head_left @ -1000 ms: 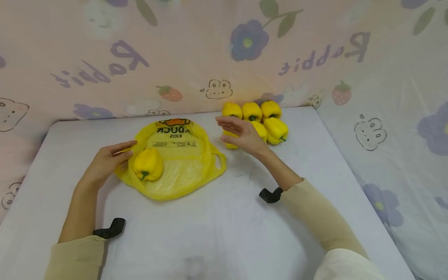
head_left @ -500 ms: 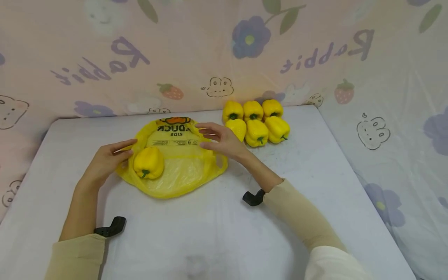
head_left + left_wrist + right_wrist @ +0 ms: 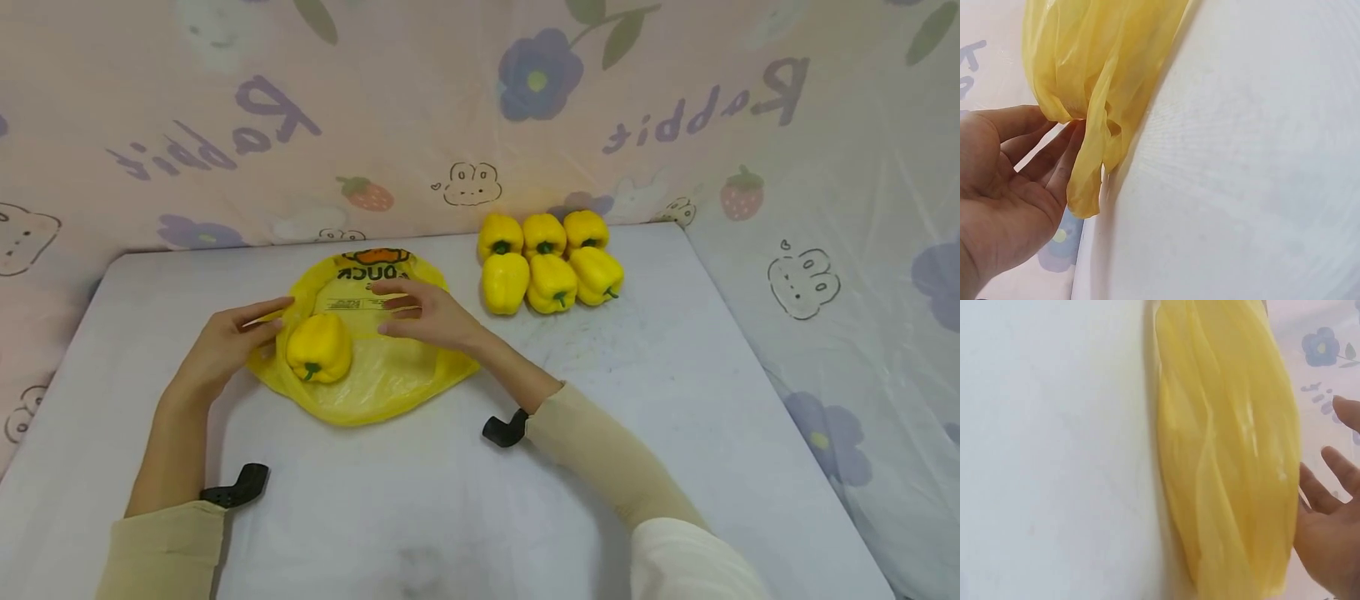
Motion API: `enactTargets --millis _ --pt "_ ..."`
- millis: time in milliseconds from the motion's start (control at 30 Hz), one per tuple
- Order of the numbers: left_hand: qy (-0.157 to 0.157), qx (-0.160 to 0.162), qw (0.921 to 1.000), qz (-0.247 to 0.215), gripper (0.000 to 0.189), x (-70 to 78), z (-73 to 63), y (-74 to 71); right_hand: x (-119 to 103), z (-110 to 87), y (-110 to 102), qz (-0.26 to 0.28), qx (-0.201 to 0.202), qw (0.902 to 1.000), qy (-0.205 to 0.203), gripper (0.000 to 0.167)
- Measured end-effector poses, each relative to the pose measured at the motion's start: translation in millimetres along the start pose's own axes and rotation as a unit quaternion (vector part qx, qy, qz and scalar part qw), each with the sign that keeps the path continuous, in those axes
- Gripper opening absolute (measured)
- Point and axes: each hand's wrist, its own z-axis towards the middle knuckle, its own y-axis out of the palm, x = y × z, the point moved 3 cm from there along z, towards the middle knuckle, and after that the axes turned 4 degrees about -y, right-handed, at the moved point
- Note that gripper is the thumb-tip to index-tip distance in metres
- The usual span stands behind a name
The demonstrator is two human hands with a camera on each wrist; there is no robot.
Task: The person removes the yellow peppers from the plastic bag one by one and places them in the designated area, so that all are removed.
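A yellow plastic bag [image 3: 390, 375] lies with its mouth open upward on the table, dark print and an orange duck bill on its far inner side. One yellow bell pepper [image 3: 318, 346] sits inside its left part. At the bag's left rim my left hand [image 3: 225, 342] pinches the plastic; in the left wrist view the fingertips meet at the bag's gathered edge, beside a hanging handle. My right hand [image 3: 435, 312] hovers over the right half of the bag, fingers spread and holding nothing. In the right wrist view, the bag's folded side hides part of that hand [image 3: 1335, 531].
Several yellow bell peppers [image 3: 551, 283] stand in two rows at the back of the white table [image 3: 675, 467], right of the bag. A patterned curtain [image 3: 420, 100] rises along the back and right. Each wrist carries a black mount [image 3: 506, 429].
My right hand has moved left, from in front of the pepper rows to over the bag's mouth. The left hand stays at the left rim, and the pepper in the bag has not moved.
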Motion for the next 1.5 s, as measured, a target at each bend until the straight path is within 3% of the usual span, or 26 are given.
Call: enactTargets --millis 300,567,1033,1300,1500 --pt "0.001 -0.005 0.9999 -0.010 0.057 -0.9 0.5 -0.5 3.2 17.2 26.3 -0.045 -0.016 0.9979 0.043 0.062" --pt "0.005 -0.012 0.9999 -0.007 0.058 -3.0 3.4 -0.2 8.3 25.8 43.1 -0.061 -0.006 0.9950 0.078 0.066" --pt "0.007 -0.015 0.9999 -0.002 0.058 -5.6 3.0 1.3 12.6 32.5 64.8 -0.146 -0.009 0.9753 0.166 0.081" --pt "0.010 -0.013 0.9998 0.010 0.056 -6.0 1.9 3.1 12.7 31.4 70.1 -0.203 -0.030 0.9684 0.142 0.080" --pt "0.008 -0.010 0.9999 0.011 0.058 -3.0 1.1 0.4 10.1 31.8 68.3 -0.203 -0.028 0.9697 0.133 0.075"
